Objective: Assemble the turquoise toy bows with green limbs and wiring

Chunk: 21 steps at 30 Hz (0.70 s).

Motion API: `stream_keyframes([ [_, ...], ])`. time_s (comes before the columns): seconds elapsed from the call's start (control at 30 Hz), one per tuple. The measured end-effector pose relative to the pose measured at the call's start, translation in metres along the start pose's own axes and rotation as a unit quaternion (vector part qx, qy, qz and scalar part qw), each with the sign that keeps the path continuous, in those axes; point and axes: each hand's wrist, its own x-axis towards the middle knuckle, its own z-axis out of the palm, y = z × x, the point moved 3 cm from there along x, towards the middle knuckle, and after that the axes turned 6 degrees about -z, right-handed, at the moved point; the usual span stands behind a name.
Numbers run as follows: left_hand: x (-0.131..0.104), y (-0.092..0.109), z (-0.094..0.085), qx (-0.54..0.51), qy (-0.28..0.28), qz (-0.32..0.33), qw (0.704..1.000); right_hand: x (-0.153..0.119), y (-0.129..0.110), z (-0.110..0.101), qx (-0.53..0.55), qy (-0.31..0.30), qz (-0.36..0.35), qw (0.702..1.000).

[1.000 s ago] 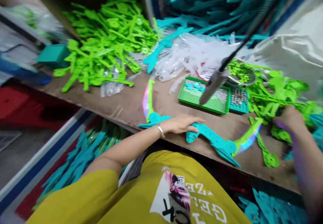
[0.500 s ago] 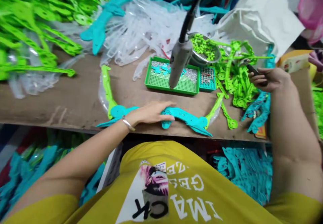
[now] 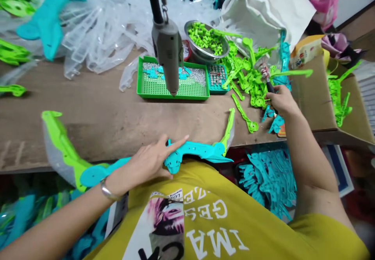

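A toy bow with a turquoise middle point(image 3: 199, 149) and curved green ends lies along the table's front edge, close to the yellow shirt. My left hand point(image 3: 149, 156) is on its centre, with the index finger stretched along the top and the thumb below. At the right, my right hand point(image 3: 283, 100) grips a black-handled tool point(image 3: 270, 86). The tool's pale and red head is over a heap of green plastic parts point(image 3: 249, 72); its exact kind is unclear. Under that hand are small turquoise parts point(image 3: 276, 124).
A grey electric screwdriver point(image 3: 168, 53) hangs above a green tray point(image 3: 172, 92) of screws and turquoise pieces. Beside it stand a teal bit box point(image 3: 218, 86) and a metal bowl point(image 3: 209, 55) of green bits. Clear plastic strips point(image 3: 99, 25) and a cardboard box point(image 3: 310, 111) flank the work area.
The toy bow has shifted left and nearer the body with my left hand. My right hand still holds the tool, whose head now shows over the green parts. The view has swung right.
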Motion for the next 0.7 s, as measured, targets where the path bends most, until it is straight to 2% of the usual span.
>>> stream_keyframes([
  [0.1,-0.017,0.004,0.015,-0.001,0.024,0.007,1.000,-0.023,0.006,-0.010,0.033,-0.007,0.045,0.998],
  [0.17,-0.024,0.006,0.024,-0.016,0.023,0.016,0.999,-0.050,0.007,-0.008,0.060,-0.031,0.045,0.997],
  [0.3,-0.033,0.011,0.039,-0.038,-0.017,-0.004,0.999,-0.123,0.012,0.006,0.072,-0.095,0.015,0.993],
  [0.37,-0.035,0.014,0.043,-0.043,-0.037,-0.022,0.998,-0.162,0.018,0.012,0.059,-0.130,0.024,0.989],
  [0.5,-0.035,0.020,0.043,-0.053,-0.044,-0.035,0.997,-0.219,0.026,0.012,-0.029,-0.150,0.008,0.988],
  [0.63,-0.035,0.021,0.043,-0.068,-0.040,-0.038,0.996,-0.255,0.029,0.002,-0.131,-0.191,-0.044,0.972],
  [0.7,-0.035,0.021,0.045,-0.075,-0.032,-0.033,0.996,-0.269,0.031,-0.004,-0.171,-0.176,-0.076,0.966],
])
